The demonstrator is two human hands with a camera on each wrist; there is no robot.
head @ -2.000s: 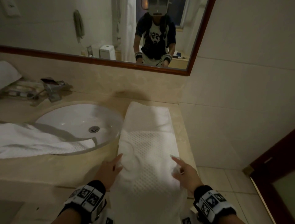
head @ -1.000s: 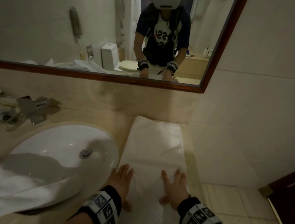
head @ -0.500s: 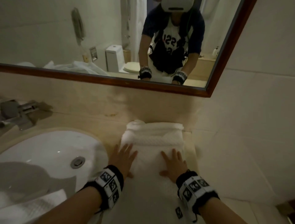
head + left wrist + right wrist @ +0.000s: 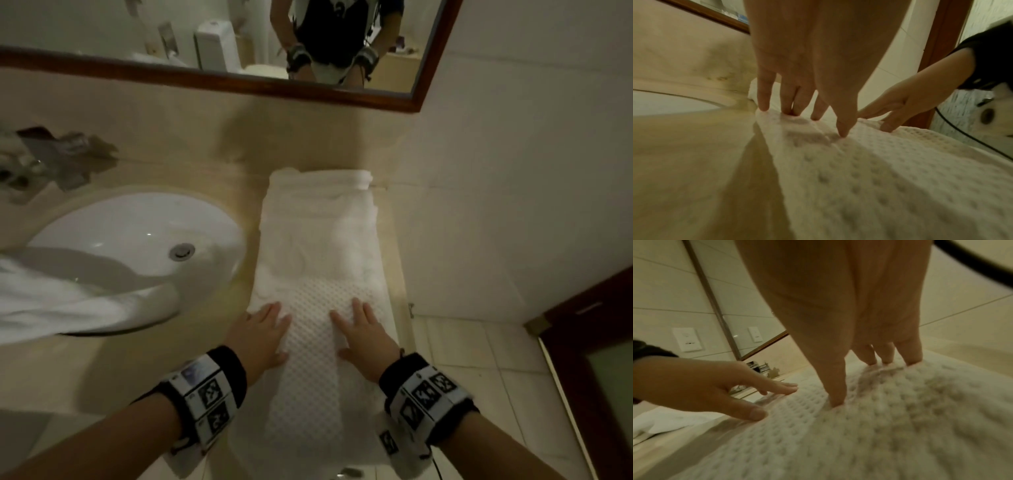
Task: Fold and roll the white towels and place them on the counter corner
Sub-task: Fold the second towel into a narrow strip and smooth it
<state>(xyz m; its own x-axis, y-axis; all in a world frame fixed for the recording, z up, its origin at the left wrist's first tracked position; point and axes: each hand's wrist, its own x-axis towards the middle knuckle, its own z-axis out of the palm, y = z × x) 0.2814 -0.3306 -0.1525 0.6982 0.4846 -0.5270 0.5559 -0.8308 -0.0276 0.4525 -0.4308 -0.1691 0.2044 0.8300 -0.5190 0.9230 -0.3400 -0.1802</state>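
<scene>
A long white waffle-weave towel (image 4: 318, 260) lies lengthwise on the beige counter (image 4: 102, 370), right of the sink, with its near end hanging over the front edge. Its far end is bunched into a thick fold against the back wall. My left hand (image 4: 262, 334) rests flat on the towel's left edge, fingers straight. My right hand (image 4: 364, 330) lies flat on its right half. In the left wrist view the fingertips (image 4: 842, 134) press into the weave (image 4: 890, 178); the right wrist view shows the same with its fingertips (image 4: 836, 402) on the towel (image 4: 900, 426).
A white oval sink (image 4: 137, 240) sits left of the towel, with a second white towel (image 4: 68, 301) draped over its near rim. A faucet (image 4: 61, 154) stands at the back left. A framed mirror (image 4: 212, 41) hangs above. The tiled wall (image 4: 496, 205) bounds the counter on the right.
Both hands have drawn back from the far fold toward the front edge, sliding flat along the towel. The towel's far end, flat a second ago, stays bunched at the wall.
</scene>
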